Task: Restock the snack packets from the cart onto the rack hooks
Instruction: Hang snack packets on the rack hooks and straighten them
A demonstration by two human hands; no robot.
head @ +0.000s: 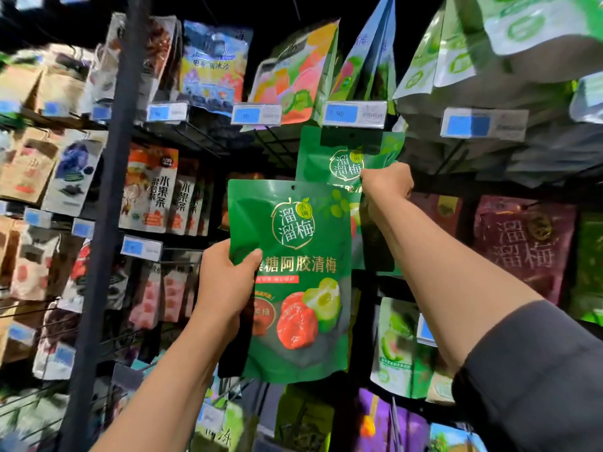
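Observation:
A green plum snack packet (303, 243) with red and green fruit printed on it stands upright in front of the rack. My left hand (225, 285) grips it by its left edge, thumb on the front. Behind and above it a second green packet (332, 158) of the same kind hangs at a hook under a price tag (354, 114). My right hand (386, 184) holds that packet at its right side, fingers curled round it. The hook itself is hidden behind the tag and packet.
A dark upright rack post (107, 223) runs down the left. Rows of hanging snack bags fill the hooks on every side, with a maroon packet (522, 246) to the right and pale green bags (456, 53) overhead. Blue price tags line each row.

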